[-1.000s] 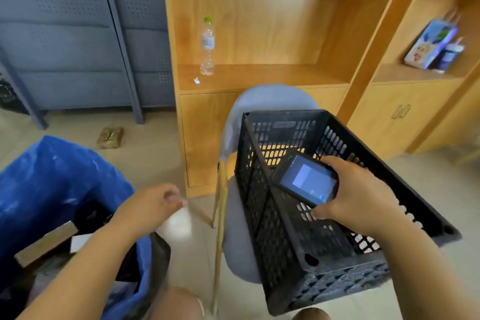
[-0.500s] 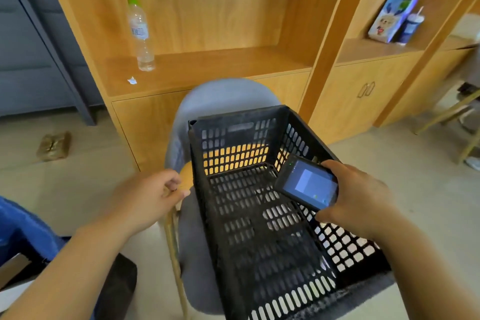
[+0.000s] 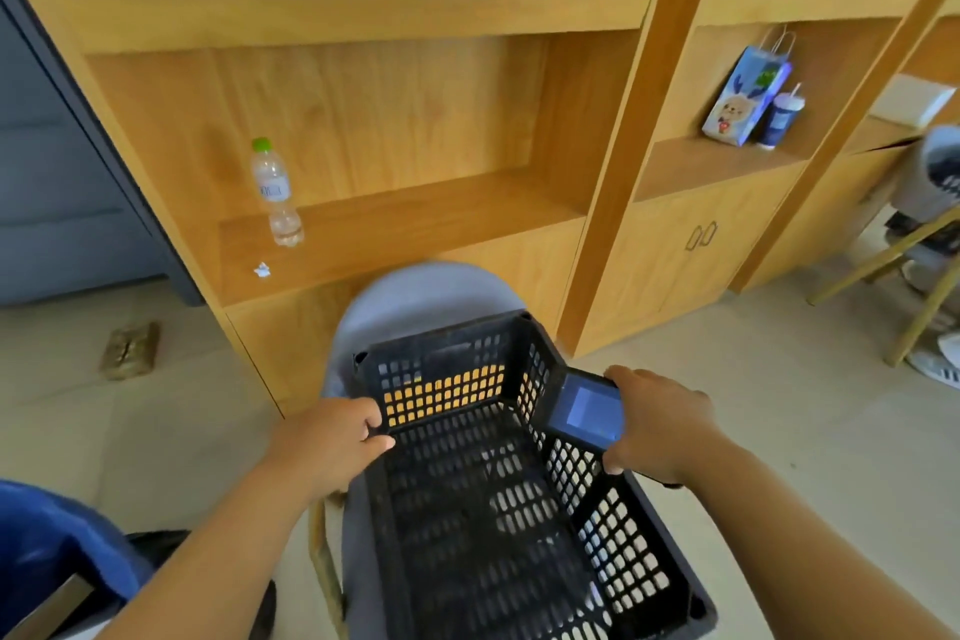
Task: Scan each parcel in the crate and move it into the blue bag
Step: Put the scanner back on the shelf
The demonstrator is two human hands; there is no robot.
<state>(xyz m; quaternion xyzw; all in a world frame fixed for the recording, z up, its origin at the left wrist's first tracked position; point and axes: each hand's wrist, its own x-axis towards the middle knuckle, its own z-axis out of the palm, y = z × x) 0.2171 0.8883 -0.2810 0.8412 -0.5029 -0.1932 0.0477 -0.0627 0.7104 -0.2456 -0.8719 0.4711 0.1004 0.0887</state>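
A black perforated plastic crate (image 3: 498, 509) rests on a grey chair (image 3: 415, 296) in front of me; I see no parcel inside it. My left hand (image 3: 332, 437) grips the crate's left rim near the far corner. My right hand (image 3: 657, 424) holds a dark handheld scanner (image 3: 584, 405) with a lit blue screen against the crate's right rim. The blue bag (image 3: 57, 541) shows at the lower left edge, with a piece of cardboard poking from it.
A wooden shelf unit (image 3: 395, 218) stands behind the chair, with a water bottle (image 3: 275, 192) on it. A gift bag (image 3: 743, 94) and cup (image 3: 779, 117) sit on the right shelf. A small brown packet (image 3: 130, 351) lies on the floor. Another person's shoes and chair legs (image 3: 914, 286) are at right.
My view has swung up and right, away from the blue bag. My left hand has reached from beside the bag to the crate's left rim and closed on it. My right hand has kept the scanner.
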